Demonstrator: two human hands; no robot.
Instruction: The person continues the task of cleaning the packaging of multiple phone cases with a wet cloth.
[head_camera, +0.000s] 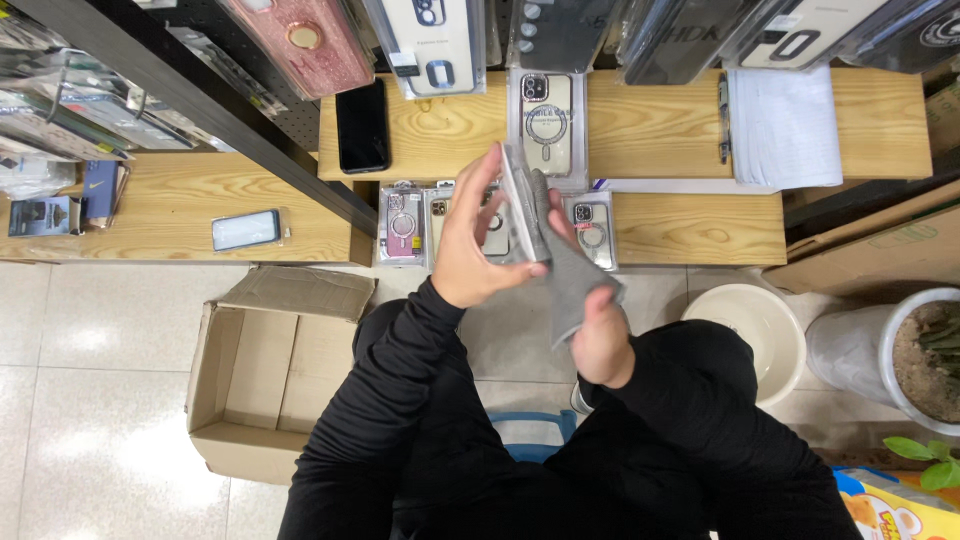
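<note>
head view | left hand (470, 245) fingers pinching flat clear-packaged phone case (520, 205) edge-on above pale wooden shelf (690, 225) | right hand (600, 335) closed around grey cloth (572, 275) pressed to it | best: steady grip, wipe flat, full strokes

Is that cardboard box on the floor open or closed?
Open: the cardboard box has its flaps folded outward, and its bare inside shows nothing in it.

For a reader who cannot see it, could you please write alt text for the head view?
Seen from above, the left hand holds a packaged phone case edge-on while the right hand holds a grey cloth against it, over wooden shelves of packaged cases.
</note>
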